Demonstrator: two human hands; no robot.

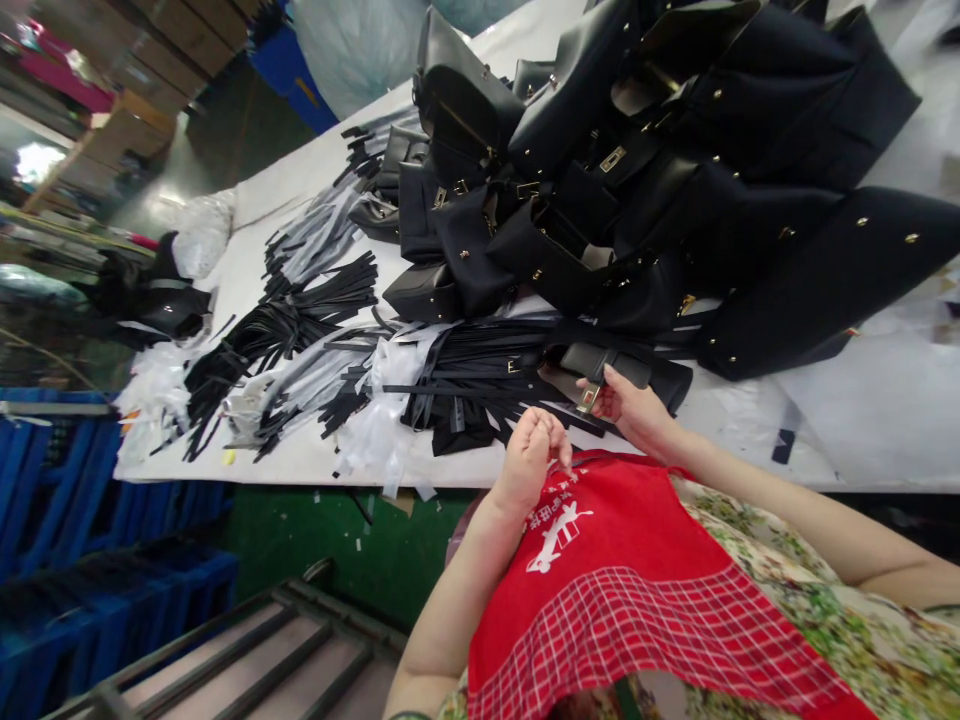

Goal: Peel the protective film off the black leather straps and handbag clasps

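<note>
My right hand [634, 408] grips a black strap piece with a gold metal buckle [589, 397] at the table's near edge. Close beside it, my left hand [531, 452] is curled shut just above my red apron [622, 580]; I see nothing in it. Both hands hover over a heap of loose black straps [480, 385]. Behind them a big pile of black leather bags [675, 170] with gold studs and clasps covers the white table [862, 410].
More bundles of black and grey strips [300, 300] and clear plastic wrapping [161, 395] lie to the left. Blue crates [67, 500] stand on the green floor at left, a metal rack [255, 660] is below, and cardboard boxes [127, 130] sit far left.
</note>
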